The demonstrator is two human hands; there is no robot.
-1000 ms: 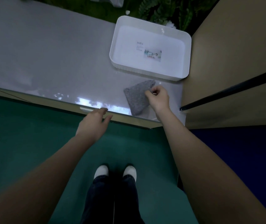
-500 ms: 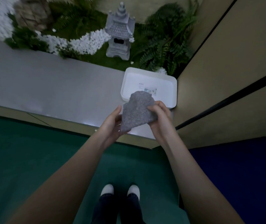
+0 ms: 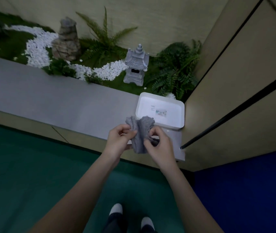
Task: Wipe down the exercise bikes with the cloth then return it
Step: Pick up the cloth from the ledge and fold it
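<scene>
A grey textured cloth [image 3: 140, 132] is bunched up between both hands, above the near edge of a grey ledge [image 3: 49, 105]. My left hand [image 3: 119, 140] pinches its left side with curled fingers. My right hand [image 3: 159, 145] grips its right side, and part of the cloth is hidden behind these fingers. Just beyond the hands a white tray [image 3: 181, 115] sits on the ledge with a small label inside. No exercise bike is in view.
Behind the ledge lies a small garden with white pebbles [image 3: 38, 46], a rock [image 3: 66, 41], a stone lantern [image 3: 136, 64] and ferns [image 3: 175, 73]. A beige wall panel [image 3: 243, 98] stands at the right. Green floor [image 3: 33, 174] and blue floor [image 3: 243, 199] are underfoot.
My right hand lifted the cloth off the ledge and my left hand joined it. The cloth went from held flat to bunched between both hands. My view tilted up toward the garden.
</scene>
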